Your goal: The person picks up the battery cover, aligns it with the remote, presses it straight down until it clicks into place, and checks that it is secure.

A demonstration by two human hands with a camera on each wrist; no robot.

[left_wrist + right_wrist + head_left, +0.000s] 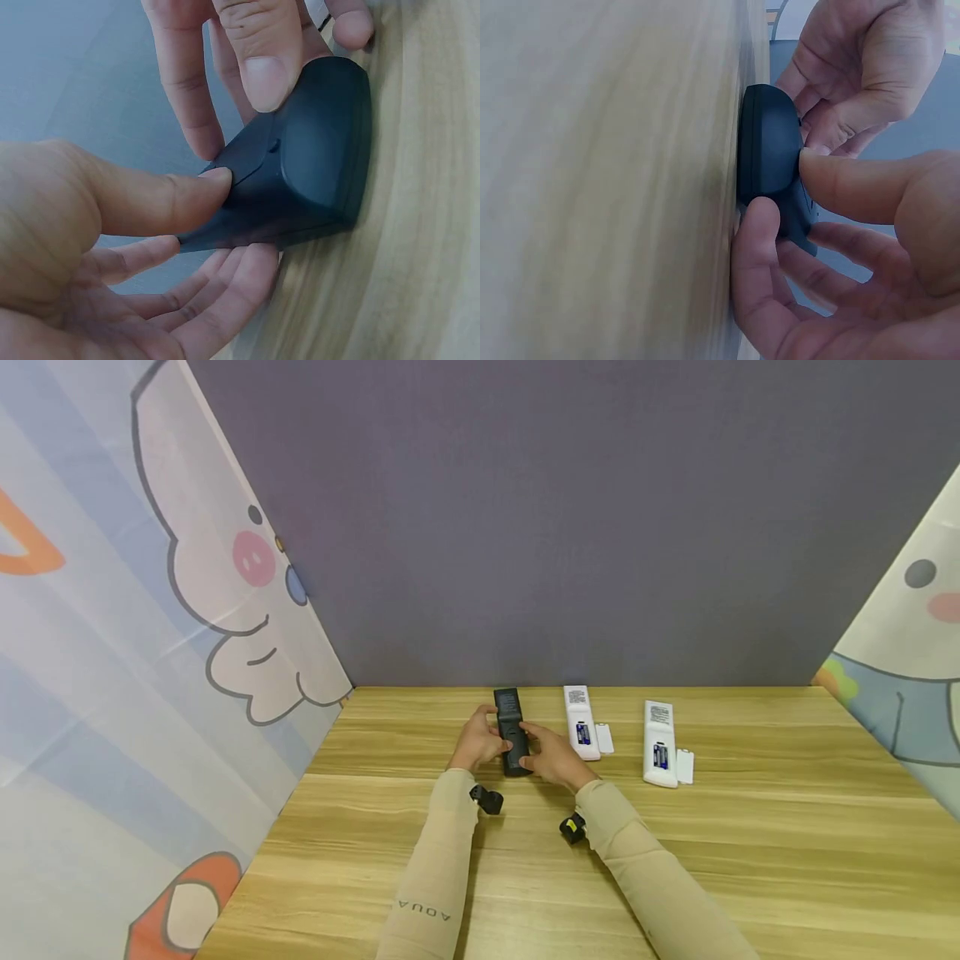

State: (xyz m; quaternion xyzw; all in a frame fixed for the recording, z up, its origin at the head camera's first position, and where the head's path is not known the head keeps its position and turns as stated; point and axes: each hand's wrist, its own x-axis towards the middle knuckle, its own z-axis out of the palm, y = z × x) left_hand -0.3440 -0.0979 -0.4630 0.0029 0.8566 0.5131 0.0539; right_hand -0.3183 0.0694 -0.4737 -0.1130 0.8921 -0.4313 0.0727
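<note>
A black remote control (509,703) lies back side up on the table, its far end near the grey panel. My left hand (476,742) grips its left edge, and in the left wrist view that thumb (202,193) presses on the battery cover (251,154). From the other side my right hand (557,760) holds the remote's right edge, its thumb on the back near the close end. In the right wrist view the fingers (757,247) curl along the remote's side, low by the tabletop. The cover sits in place, so the battery bay is hidden.
Right of my hands lies a white remote (577,700) with batteries showing and its loose cover (604,738) beside it. Farther right is a second white remote (659,732), likewise uncovered, with its cover (685,767) alongside. A grey panel (525,527) stands at the table's back.
</note>
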